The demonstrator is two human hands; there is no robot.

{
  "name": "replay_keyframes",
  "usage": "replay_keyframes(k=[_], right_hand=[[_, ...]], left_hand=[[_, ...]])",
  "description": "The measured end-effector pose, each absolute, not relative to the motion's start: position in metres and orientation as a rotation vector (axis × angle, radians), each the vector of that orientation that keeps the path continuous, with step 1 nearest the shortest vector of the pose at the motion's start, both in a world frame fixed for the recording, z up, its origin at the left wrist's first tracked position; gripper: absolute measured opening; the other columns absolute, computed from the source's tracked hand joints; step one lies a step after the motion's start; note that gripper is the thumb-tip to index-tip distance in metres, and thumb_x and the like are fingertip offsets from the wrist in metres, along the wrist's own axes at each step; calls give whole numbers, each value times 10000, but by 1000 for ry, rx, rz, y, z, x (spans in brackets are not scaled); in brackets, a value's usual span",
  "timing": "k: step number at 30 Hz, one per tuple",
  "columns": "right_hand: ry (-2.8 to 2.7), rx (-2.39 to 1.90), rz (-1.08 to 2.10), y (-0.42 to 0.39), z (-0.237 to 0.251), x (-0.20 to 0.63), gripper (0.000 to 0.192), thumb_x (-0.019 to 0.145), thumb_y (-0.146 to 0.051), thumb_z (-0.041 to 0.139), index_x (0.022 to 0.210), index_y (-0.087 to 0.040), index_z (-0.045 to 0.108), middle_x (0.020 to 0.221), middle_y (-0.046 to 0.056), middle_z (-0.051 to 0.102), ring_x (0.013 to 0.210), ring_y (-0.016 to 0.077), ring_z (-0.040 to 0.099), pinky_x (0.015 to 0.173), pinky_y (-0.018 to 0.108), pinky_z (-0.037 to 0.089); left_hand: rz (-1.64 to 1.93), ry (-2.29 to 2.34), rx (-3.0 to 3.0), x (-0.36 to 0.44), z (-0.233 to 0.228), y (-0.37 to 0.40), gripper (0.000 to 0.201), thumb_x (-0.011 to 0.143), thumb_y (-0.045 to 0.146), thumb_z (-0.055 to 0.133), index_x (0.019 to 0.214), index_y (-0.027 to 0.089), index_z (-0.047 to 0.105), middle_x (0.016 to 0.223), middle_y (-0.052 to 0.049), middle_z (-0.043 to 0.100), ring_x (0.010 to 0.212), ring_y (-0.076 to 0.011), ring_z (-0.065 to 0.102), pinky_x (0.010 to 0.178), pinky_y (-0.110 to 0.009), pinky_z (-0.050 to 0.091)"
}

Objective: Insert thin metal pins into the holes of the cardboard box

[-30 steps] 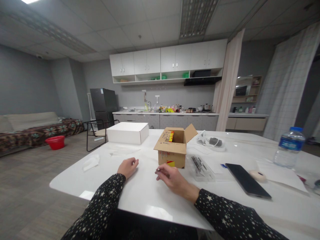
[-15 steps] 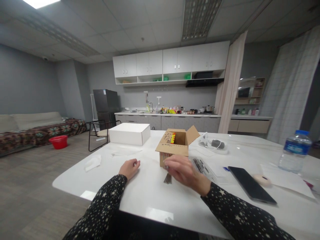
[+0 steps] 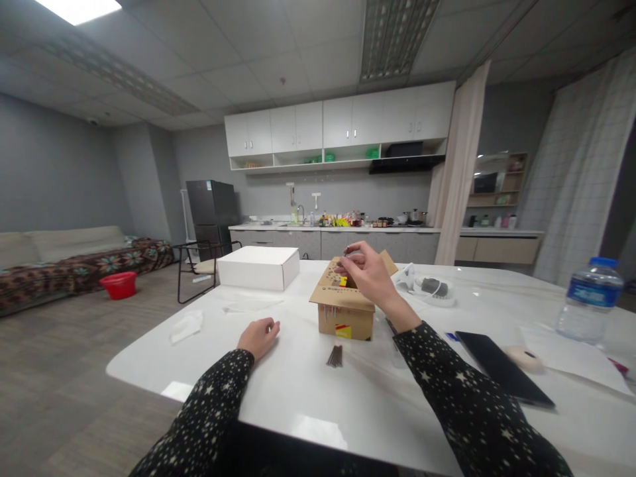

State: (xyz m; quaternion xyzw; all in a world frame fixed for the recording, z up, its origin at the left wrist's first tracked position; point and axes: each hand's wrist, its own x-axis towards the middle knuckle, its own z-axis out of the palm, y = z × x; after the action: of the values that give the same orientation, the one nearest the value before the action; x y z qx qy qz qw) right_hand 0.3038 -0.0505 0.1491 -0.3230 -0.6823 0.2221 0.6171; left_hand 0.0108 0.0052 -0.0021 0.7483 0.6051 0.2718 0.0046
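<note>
My right hand (image 3: 370, 273) is over the top of an open cardboard box (image 3: 328, 321), its fingertips pinched together. Whatever they hold is too small to make out. The box top has rows of small dark spots, and thin metal shanks show below its front flap. On the white table just in front of the box lies a small bundle of long thin metal screws or nails (image 3: 334, 356). My left hand (image 3: 259, 336) rests on the table left of the box, fingers loosely curled, with nothing visible in it. My right forearm partly covers a clear plastic case.
A white box (image 3: 258, 268) stands behind on the left, near a crumpled tissue (image 3: 186, 326). To the right are a white device with a cable (image 3: 433, 289), a black phone (image 3: 501, 368), a round beige case (image 3: 525, 358), paper and a water bottle (image 3: 589, 301).
My right hand has risen from the front of the box, beside the metal pieces, to above its top. This uncovers the box front. My left hand has stayed in place.
</note>
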Motion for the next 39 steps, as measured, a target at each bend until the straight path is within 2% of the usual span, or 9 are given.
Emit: replay_keyframes(k=[3, 10, 24, 30, 39], right_hand=[[-1609, -795, 521, -38, 144, 305, 269, 845, -433, 603, 943, -223, 468, 787, 27, 690, 752, 205, 713, 691, 338, 565], [-1824, -937, 307, -24, 133, 316, 150, 850, -344, 584, 862, -216, 507, 786, 23, 706, 725, 175, 653, 714, 312, 495], [-2014, -1118, 248, -29, 131, 319, 123, 862, -322, 575, 853, -203, 547, 765, 17, 679, 710, 161, 609, 649, 263, 401], [-2050, -1132, 179, -35, 134, 319, 146, 868, -339, 581, 852, -194, 584, 782, 28, 676, 706, 161, 586, 655, 267, 389], [-1974, -1100, 241, -33, 129, 315, 148, 888, -345, 567, 872, -200, 590, 792, 37, 699, 731, 172, 629, 664, 262, 417]], left_hand=[[860, 1891, 2353, 11, -2, 6, 388, 888, 439, 396, 604, 211, 530, 593, -14, 571, 614, -165, 514, 629, -272, 328], [852, 1888, 2361, 12, -8, 9, 391, 888, 449, 386, 607, 214, 526, 601, -16, 573, 622, -171, 522, 626, -275, 322], [851, 1888, 2331, 15, -5, 5, 378, 873, 451, 392, 606, 216, 520, 606, -19, 563, 626, -171, 506, 632, -275, 321], [846, 1879, 2328, 15, -4, 5, 377, 873, 454, 382, 605, 215, 501, 598, -16, 544, 614, -168, 486, 630, -278, 313], [864, 1865, 2335, 16, -8, 8, 382, 870, 463, 377, 604, 214, 493, 596, -17, 545, 607, -166, 479, 621, -278, 309]])
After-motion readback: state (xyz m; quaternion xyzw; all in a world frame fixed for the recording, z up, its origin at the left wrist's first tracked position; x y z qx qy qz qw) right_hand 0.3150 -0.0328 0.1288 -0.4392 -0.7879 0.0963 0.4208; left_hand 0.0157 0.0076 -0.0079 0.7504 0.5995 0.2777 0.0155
